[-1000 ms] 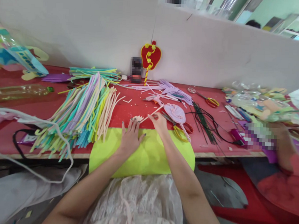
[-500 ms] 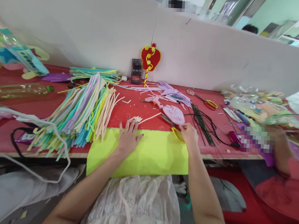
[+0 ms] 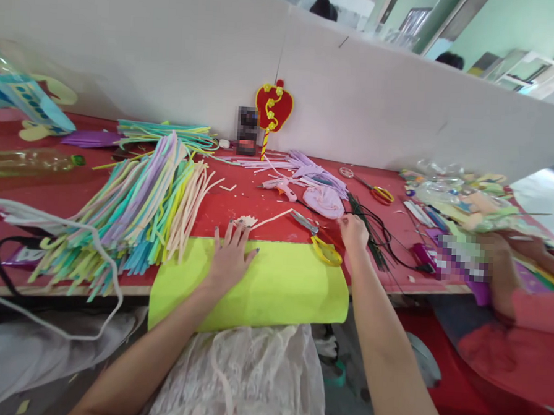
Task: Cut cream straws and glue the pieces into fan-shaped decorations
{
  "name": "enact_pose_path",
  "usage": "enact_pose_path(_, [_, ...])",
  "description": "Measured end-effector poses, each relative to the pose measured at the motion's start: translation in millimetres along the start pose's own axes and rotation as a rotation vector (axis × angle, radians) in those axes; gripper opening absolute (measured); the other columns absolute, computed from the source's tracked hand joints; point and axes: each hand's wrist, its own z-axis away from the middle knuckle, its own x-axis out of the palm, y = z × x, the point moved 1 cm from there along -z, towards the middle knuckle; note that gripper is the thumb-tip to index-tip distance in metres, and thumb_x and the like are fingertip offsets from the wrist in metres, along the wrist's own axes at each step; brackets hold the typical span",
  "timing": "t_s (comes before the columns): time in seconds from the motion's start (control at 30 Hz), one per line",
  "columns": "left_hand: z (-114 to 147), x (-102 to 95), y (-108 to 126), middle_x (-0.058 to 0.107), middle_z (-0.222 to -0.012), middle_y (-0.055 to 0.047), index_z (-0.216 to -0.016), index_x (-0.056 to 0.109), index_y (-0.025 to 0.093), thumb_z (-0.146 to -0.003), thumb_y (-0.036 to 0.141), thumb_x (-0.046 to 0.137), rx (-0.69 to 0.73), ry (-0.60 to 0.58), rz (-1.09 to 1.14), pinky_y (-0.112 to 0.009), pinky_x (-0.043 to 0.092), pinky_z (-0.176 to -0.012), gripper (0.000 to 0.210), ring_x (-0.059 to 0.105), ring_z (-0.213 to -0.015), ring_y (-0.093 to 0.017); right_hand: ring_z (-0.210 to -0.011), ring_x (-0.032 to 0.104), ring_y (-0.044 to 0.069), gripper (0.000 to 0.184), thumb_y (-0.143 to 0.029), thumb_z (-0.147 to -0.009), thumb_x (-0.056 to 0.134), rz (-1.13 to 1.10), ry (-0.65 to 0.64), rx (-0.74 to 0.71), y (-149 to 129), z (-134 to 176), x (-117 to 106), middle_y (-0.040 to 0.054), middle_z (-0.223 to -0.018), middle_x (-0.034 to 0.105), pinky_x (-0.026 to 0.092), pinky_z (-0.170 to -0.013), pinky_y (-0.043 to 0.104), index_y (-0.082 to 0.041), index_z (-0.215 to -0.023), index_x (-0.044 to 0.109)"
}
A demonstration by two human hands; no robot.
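Note:
My left hand lies flat with spread fingers on a yellow-green sheet at the table's front edge. Its fingertips touch a small cream coiled piece, from which a straight cream pipe cleaner runs to the right. Fingers pinched, my right hand is at the near right edge of a round lilac disc, which lies beside the glue gun. Yellow-handled scissors rest between my hands, their blades pointing away from me.
A big bundle of pastel pipe cleaners fills the left. A pink glue gun, lilac strips, dark green stems and a black cable lie behind. A red fan-shaped ornament leans on the partition. At right, a co-worker's arm reaches in.
The lilac disc has been moved back off the scissors and set down by the glue gun, uncovering the blades. My left hand has stayed on the sheet. The view has shifted slightly.

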Motion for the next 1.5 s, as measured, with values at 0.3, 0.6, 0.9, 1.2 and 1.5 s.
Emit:
enact_pose_path(0.3, [0.3,0.1,0.2,0.027,-0.149,-0.010,-0.140,0.033,0.015,-0.091,0.046,0.029,-0.013,-0.017,0.015,-0.056,0.001,-0.112,0.059,0.014,-0.140,-0.030,-0.077,0.059,0.017,0.020,-0.031,-0.084,0.050,-0.077,-0.151,-0.070,-32.1,35.7,-26.7,0.0076,-0.090,0.064,0.042,-0.070,0.027,-0.018,-0.087,0.065])
enact_pose_path(0.6, [0.0,-1.3,0.4,0.026,-0.150,-0.009,-0.141,0.032,0.016,-0.090,0.047,0.031,-0.022,-0.031,0.002,-0.055,0.002,-0.113,0.059,0.013,-0.140,-0.029,-0.086,0.059,0.019,0.024,-0.030,-0.086,0.045,-0.189,-0.132,-0.134,-76.4,18.5,-19.6,0.0089,-0.093,0.066,0.042,-0.081,0.029,-0.016,-0.089,0.066])
enact_pose_path(0.9, [-3.6,-0.7,-1.4,0.027,-0.149,-0.007,-0.141,0.032,0.017,-0.090,0.047,0.031,-0.029,-0.053,-0.020,-0.055,0.003,-0.113,0.059,0.014,-0.140,-0.029,-0.114,0.047,0.031,0.038,-0.033,-0.083,0.054,-0.183,-0.223,-0.038,-173.1,-62.9,46.1,0.0248,-0.118,0.052,0.038,-0.092,0.044,-0.005,-0.108,0.055])
enact_pose_path(1.2, [-6.6,1.6,-4.4,0.024,-0.151,-0.007,-0.143,0.028,0.018,-0.090,0.048,0.030,-0.034,-0.084,0.016,-0.054,0.002,-0.114,0.060,0.011,-0.141,-0.027,-0.104,0.055,0.028,0.035,-0.028,-0.092,0.033,-0.296,-0.028,-0.037,-182.4,-59.6,37.3,0.0198,-0.111,0.058,0.038,-0.091,0.043,-0.009,-0.120,0.044])
enact_pose_path(1.5, [-2.0,-1.3,-4.2,0.024,-0.150,-0.010,-0.143,0.027,0.015,-0.089,0.046,0.035,-0.020,-0.046,0.002,-0.055,0.003,-0.113,0.063,0.014,-0.140,-0.029,-0.110,0.052,0.024,0.042,-0.038,-0.094,0.027,-0.451,0.239,-0.136,-154.3,-61.5,-46.5,0.0165,-0.118,0.055,0.039,-0.091,0.037,-0.013,-0.124,0.042])
